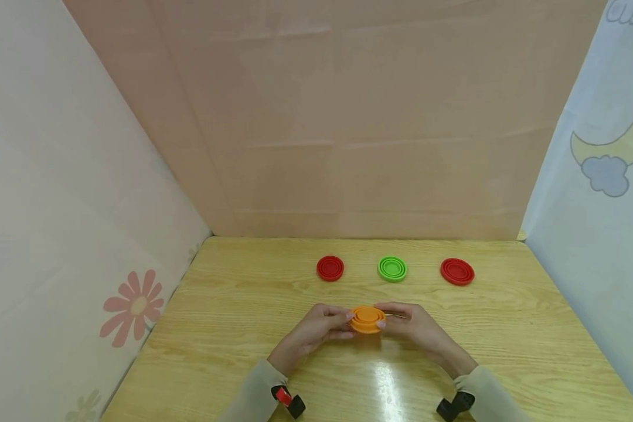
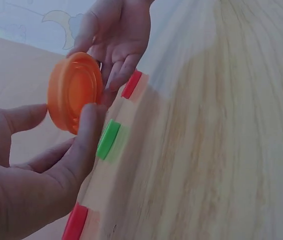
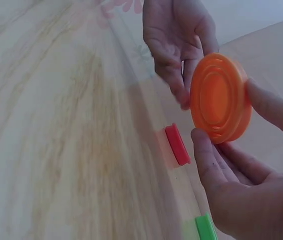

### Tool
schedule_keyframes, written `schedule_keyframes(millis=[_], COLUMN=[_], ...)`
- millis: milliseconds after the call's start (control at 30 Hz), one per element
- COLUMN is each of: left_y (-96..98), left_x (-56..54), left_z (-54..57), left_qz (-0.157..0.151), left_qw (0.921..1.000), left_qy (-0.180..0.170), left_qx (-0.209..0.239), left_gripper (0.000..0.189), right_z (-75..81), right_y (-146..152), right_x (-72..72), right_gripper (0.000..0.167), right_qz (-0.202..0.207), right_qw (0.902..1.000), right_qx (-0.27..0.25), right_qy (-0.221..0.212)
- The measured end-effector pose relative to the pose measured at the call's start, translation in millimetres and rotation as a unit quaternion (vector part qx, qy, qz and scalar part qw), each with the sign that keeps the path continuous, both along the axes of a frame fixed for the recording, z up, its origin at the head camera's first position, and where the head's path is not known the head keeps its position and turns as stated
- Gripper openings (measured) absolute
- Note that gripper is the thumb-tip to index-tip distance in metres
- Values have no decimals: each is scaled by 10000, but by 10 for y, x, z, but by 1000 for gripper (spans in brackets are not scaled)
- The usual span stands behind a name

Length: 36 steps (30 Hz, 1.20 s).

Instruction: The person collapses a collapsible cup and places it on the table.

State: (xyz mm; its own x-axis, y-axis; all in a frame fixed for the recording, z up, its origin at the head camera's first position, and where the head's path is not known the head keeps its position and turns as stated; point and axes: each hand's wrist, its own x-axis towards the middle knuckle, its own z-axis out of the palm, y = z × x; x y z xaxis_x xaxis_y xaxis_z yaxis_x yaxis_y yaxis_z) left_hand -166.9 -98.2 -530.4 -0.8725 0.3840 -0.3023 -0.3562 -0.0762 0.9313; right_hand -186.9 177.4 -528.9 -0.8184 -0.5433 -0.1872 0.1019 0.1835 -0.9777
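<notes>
An orange collapsible cup (image 1: 367,320), folded into a flat disc with concentric rings, is held above the table between both hands. My left hand (image 1: 319,329) pinches its left rim between thumb and fingers. On the opposite rim, my right hand (image 1: 414,329) grips it the same way. The left wrist view shows the orange cup (image 2: 74,93) tilted, its ringed face partly turned to the camera. Beyond the hands, a red folded cup (image 1: 330,268), a green one (image 1: 392,269) and a slightly larger red one (image 1: 457,272) lie in a row.
The wooden table (image 1: 232,293) carries the cups and has a bright glare spot near its front. A tan panel (image 1: 348,129) stands behind it. White printed sheets form the left wall (image 1: 84,205) and right wall (image 1: 585,234).
</notes>
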Motion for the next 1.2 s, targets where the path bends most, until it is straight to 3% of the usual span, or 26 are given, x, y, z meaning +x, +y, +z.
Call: schedule_keyframes(millis=[133, 300, 500, 667, 800, 1000, 1200], left_y=[-15, -49, -50, -50, -54, -75, -79], left_x=[0, -8, -40, -25, -27, -56, -59], left_z=[-15, -27, -34, -23, -29, -44, -57], left_qz=[57, 35, -101, -4, 82, 51, 142], left_qw=[9992, 9961, 9916, 9890, 9860, 9891, 9946], left_qy=[370, 813, 1254, 1354, 1447, 1367, 1006], left_qx=[-168, -344, -310, -590, -827, -552, -225], left_gripper=[41, 44, 41, 33, 29, 30, 29], right_z=[23, 55, 64, 44, 36, 40, 30], right_y=[11, 24, 28, -13, -36, -28, -25], right_x=[7, 16, 17, 21, 29, 16, 16], right_gripper=[52, 42, 36, 39, 47, 50, 36], right_qz=[-66, 164, 270, 326, 127, -202, -113], right_qw=[9980, 9882, 9803, 9764, 9802, 9879, 9886], right_qx=[-441, -1206, -1480, -1493, -1285, -1005, -1165], right_qy=[-441, -928, -1277, -1524, -1503, -1164, -945])
